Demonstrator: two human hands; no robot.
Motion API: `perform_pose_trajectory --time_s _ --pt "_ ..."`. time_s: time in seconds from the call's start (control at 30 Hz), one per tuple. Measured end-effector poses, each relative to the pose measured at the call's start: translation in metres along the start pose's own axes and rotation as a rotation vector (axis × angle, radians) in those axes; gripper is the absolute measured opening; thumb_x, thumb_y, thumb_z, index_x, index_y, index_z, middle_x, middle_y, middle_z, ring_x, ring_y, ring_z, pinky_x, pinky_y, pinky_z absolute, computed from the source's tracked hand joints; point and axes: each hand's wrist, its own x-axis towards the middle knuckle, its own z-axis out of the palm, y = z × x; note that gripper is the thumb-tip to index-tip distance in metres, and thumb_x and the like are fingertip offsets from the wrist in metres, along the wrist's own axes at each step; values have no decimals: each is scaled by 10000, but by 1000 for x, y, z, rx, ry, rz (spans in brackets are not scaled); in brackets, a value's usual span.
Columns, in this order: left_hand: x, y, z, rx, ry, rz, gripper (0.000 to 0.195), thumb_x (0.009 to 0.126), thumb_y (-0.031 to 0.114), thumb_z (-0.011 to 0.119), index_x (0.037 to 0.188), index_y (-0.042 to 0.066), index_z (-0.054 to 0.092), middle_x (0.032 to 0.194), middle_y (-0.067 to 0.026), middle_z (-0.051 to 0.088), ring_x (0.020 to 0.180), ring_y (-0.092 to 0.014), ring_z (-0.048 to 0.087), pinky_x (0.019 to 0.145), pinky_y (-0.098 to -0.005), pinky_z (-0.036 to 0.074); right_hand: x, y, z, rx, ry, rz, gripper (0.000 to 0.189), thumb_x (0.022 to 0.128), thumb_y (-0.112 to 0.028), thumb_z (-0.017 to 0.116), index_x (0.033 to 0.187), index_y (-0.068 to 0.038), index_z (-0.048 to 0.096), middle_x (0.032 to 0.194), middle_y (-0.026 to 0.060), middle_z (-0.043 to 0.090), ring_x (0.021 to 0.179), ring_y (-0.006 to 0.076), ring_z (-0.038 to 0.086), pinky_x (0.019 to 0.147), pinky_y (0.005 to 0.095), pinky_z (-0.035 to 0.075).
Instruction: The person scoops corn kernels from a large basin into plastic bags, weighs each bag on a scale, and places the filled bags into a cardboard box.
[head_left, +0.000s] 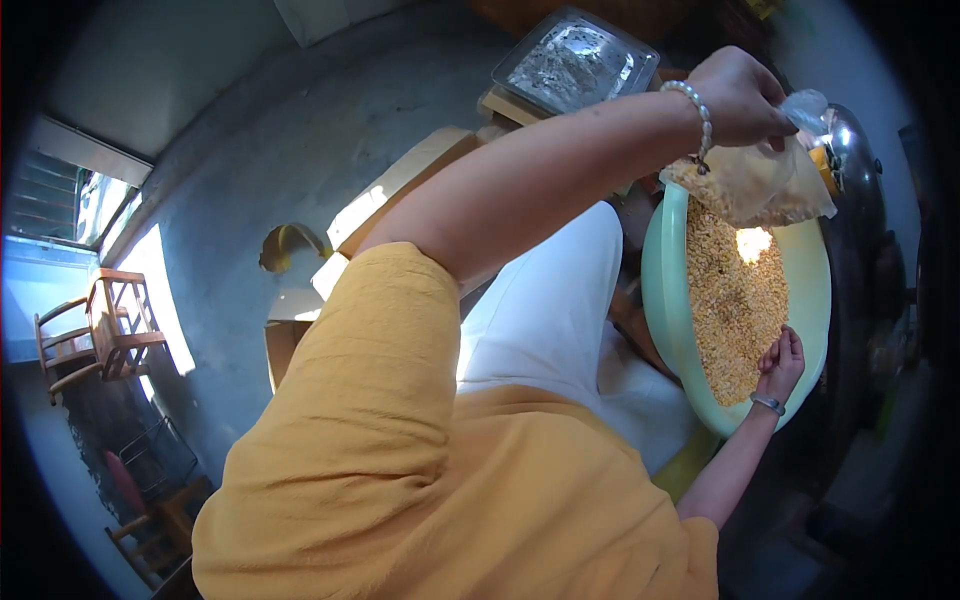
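Observation:
A pale green plastic basin (664, 277) at the right holds a deep layer of yellowish kernels (739, 315) that look like dried corn. My left hand (739, 97), with a beaded bracelet at the wrist, grips the gathered top of a clear plastic bag (787, 184) above the basin's far end. More kernels lie in the bag's lower part. Over the basin's near right side, my right hand (782, 361) has its fingers bent inward, with a metal bangle at the wrist. Whether it pinches any kernels is hidden.
A clear plastic tray or lid (574, 64) rests on a box at the top. Cardboard boxes (401, 180) stand left of my legs, near a yellowish roll (289, 247) on the floor. Wooden chairs (116, 330) are at the far left. Dark rounded objects (855, 165) stand beyond the basin.

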Motion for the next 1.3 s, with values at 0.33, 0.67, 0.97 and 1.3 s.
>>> perform_pose_trajectory --time_s 0.33,0.67,0.97,1.3 --pt "-111 -61 -154 257 152 -557 198 755 189 633 808 -2 633 705 -83 618 610 -113 561 650 -243 437 -11 16 -1 21 -9 88 124 856 -114 476 945 -45 528 521 -17 384 356 59 338 320 198 298" --pt "-245 -168 -226 261 496 -971 181 777 173 589 648 53 550 537 11 505 428 -49 417 407 -176 323 -8 20 4 -68 -29 150 128 855 -117 480 948 -44 528 528 -14 387 357 60 341 323 195 297" --pt "-364 -257 -210 -55 1182 -1105 140 781 115 490 709 9 546 624 -91 544 468 -147 507 390 -249 372 -10 28 10 -219 -89 176 128 843 -125 499 920 -35 544 534 -11 417 359 58 354 325 190 308" --pt "-403 -266 -192 119 1474 -1227 172 797 166 515 763 2 549 647 -78 537 541 -159 512 458 -247 391 -8 31 9 -349 -189 199 112 841 -114 494 906 -42 551 532 -12 436 360 53 370 322 179 303"
